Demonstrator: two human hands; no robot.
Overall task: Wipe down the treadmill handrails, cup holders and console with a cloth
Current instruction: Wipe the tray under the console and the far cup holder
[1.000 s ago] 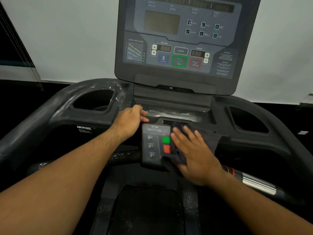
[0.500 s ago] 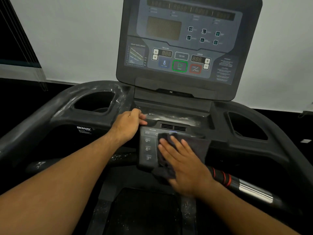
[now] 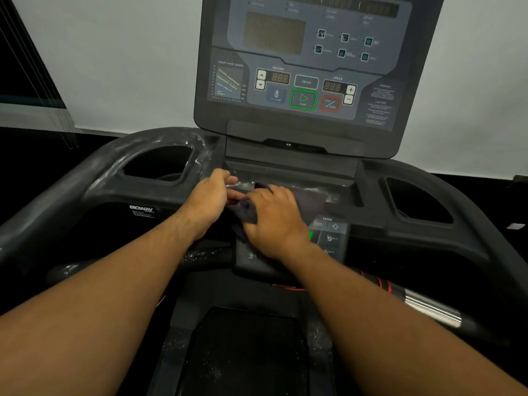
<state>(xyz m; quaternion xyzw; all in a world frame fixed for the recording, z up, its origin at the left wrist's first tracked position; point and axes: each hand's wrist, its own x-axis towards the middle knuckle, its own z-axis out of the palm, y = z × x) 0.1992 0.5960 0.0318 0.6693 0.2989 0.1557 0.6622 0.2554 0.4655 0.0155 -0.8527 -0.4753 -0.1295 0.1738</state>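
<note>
Under the big dark grey treadmill console (image 3: 303, 67), with its green start button and red stop button, runs a flat black shelf (image 3: 300, 174) with white dust on it. The person's left hand (image 3: 210, 200) is at the left end of this shelf. Its fingers are curled over the near edge of the shelf and hold on to it. The right hand (image 3: 275, 221) is just beside the left hand. The picture is too blurry there to tell if the two hands touch.

The right hand lies on top of a dark purple-grey cloth (image 3: 245, 210) and presses it down, with its fingers laid over it and not wrapped round it. The cloth sits partly on the shelf and partly on the small black button pad (image 3: 328, 237) just nearer the person, where a 9 and a 3 show.

Far to the left is a deep black cup holder (image 3: 160, 164) with white smears round its rim. Another black cup holder (image 3: 417, 201) is on the right. A low black handrail bar (image 3: 208, 255) on the left has white specks. On the right, a handrail with red rings and a shiny silver part (image 3: 434, 311) points away. The black walking belt (image 3: 245, 352) lies nearest.
</note>
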